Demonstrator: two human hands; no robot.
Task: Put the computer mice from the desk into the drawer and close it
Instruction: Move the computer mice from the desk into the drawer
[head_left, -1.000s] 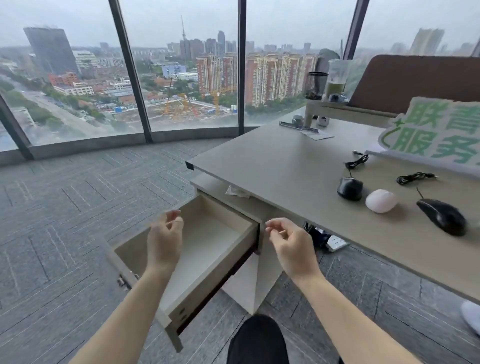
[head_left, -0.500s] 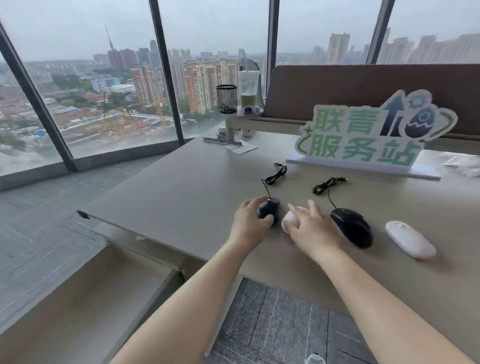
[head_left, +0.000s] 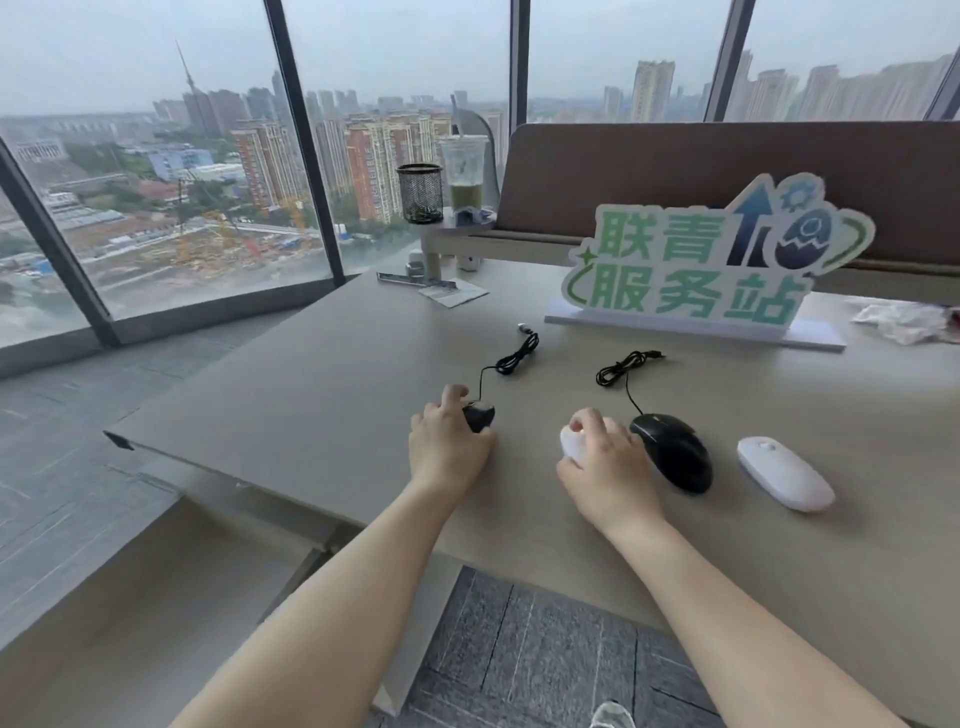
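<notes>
Several mice lie on the grey desk (head_left: 291, 395). My left hand (head_left: 449, 449) is closed over a small black wired mouse (head_left: 480, 413), whose coiled cable (head_left: 514, 358) runs back across the desk. My right hand (head_left: 605, 465) grips a small white mouse (head_left: 571, 444). To its right sit a larger black wired mouse (head_left: 675, 452) and a flat white mouse (head_left: 784, 473), both untouched. The open drawer (head_left: 130, 613) lies below the desk at lower left, its inside bare.
A green-lettered sign (head_left: 696, 270) stands at the back of the desk. A mesh pen cup (head_left: 420, 193) and a drink cup (head_left: 465, 174) sit on a raised shelf. Crumpled paper (head_left: 904, 322) is far right. Glass windows lie beyond.
My hands went from above the open drawer up to the desk. Each has since closed on a mouse, and the two mice now sit farther apart.
</notes>
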